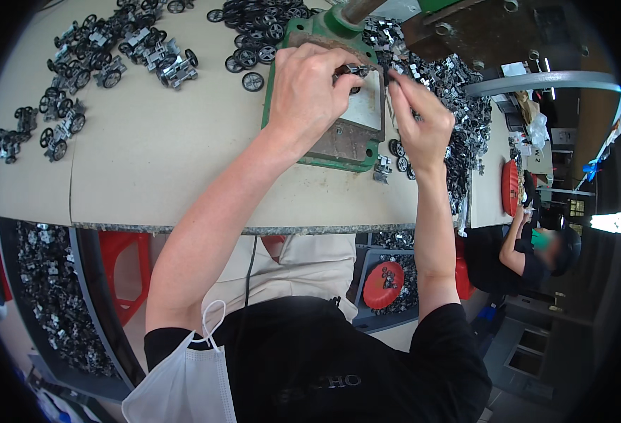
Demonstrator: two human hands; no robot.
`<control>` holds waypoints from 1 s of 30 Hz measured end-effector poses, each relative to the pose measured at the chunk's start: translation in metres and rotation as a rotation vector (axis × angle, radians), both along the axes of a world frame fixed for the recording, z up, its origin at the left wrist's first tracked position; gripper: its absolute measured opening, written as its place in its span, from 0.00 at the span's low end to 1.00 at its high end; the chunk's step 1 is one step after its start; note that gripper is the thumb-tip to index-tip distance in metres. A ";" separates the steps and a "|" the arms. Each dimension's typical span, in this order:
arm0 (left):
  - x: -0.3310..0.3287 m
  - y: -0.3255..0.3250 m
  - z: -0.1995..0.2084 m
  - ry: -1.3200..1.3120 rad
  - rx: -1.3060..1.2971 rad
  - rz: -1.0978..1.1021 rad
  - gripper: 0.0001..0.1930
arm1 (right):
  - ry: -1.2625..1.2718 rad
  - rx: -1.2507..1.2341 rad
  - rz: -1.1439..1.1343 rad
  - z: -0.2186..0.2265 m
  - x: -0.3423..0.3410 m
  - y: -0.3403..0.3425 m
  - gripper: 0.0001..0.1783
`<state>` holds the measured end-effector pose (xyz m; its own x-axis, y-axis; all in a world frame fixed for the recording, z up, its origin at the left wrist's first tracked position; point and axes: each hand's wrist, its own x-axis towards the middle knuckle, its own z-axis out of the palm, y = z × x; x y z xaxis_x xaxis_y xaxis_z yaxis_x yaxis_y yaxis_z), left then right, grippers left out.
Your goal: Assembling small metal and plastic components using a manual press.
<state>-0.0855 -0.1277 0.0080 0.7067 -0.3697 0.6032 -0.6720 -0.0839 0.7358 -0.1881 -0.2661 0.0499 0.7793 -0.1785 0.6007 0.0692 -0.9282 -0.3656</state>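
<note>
My left hand is closed around a small metal chassis piece with a dark wheel, held over the pale plate of a green bench press. My fingers hide much of that piece. Just to its right, my right hand has thumb and fingers pinched together beside the press plate. A small dark tip shows at those fingers, too little to name. By my right wrist, a loose metal bracket and several black wheels lie on the table.
Finished-looking wheeled chassis are scattered at the far left of the table. Loose wheels lie left of the press, and metal brackets heap up on its right. Bins stand below. Another person sits at the right.
</note>
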 end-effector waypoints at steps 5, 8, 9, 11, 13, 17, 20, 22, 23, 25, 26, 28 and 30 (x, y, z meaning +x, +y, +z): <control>-0.007 0.011 0.015 0.471 -0.342 -0.235 0.08 | 0.012 0.593 -0.044 0.003 -0.041 0.016 0.12; -0.029 0.045 0.032 0.813 -0.409 -0.459 0.10 | -0.023 0.769 0.017 0.003 -0.055 0.029 0.13; -0.037 0.048 0.031 0.989 -0.422 -0.549 0.11 | -0.035 0.863 0.036 0.000 -0.060 0.028 0.13; -0.054 0.060 0.028 1.122 -0.321 -0.656 0.11 | 0.031 0.927 0.066 -0.002 -0.069 0.029 0.13; -0.070 0.069 0.025 1.252 -0.230 -0.750 0.11 | 0.080 0.895 0.109 -0.008 -0.071 0.036 0.12; -0.087 0.073 0.018 1.334 -0.050 -0.840 0.10 | 0.153 0.696 0.209 -0.008 -0.078 0.040 0.11; -0.089 0.071 0.017 1.364 0.030 -0.826 0.09 | 0.200 0.636 0.343 -0.007 -0.089 0.032 0.12; -0.089 0.069 0.015 1.387 0.026 -0.835 0.08 | 0.228 0.699 0.420 -0.006 -0.095 0.032 0.12; -0.090 0.067 0.015 1.387 0.032 -0.837 0.08 | 0.224 0.702 0.416 -0.008 -0.099 0.033 0.12; -0.092 0.065 0.017 1.406 0.033 -0.850 0.08 | 0.240 0.758 0.432 -0.012 -0.105 0.032 0.11; -0.093 0.064 0.017 1.406 0.038 -0.852 0.08 | 0.236 0.760 0.429 -0.010 -0.107 0.031 0.11; -0.095 0.064 0.017 1.405 0.064 -0.855 0.08 | 0.320 1.006 0.176 -0.004 -0.109 0.029 0.12; -0.100 0.063 0.016 1.402 0.044 -0.869 0.08 | 0.326 0.885 0.215 -0.005 -0.111 0.027 0.12</control>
<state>-0.1850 -0.0646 0.0238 0.2435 -0.9198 -0.3078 0.6185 -0.0972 0.7798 -0.2996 -0.2395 0.0451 0.9527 -0.2967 0.0655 -0.0235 -0.2870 -0.9576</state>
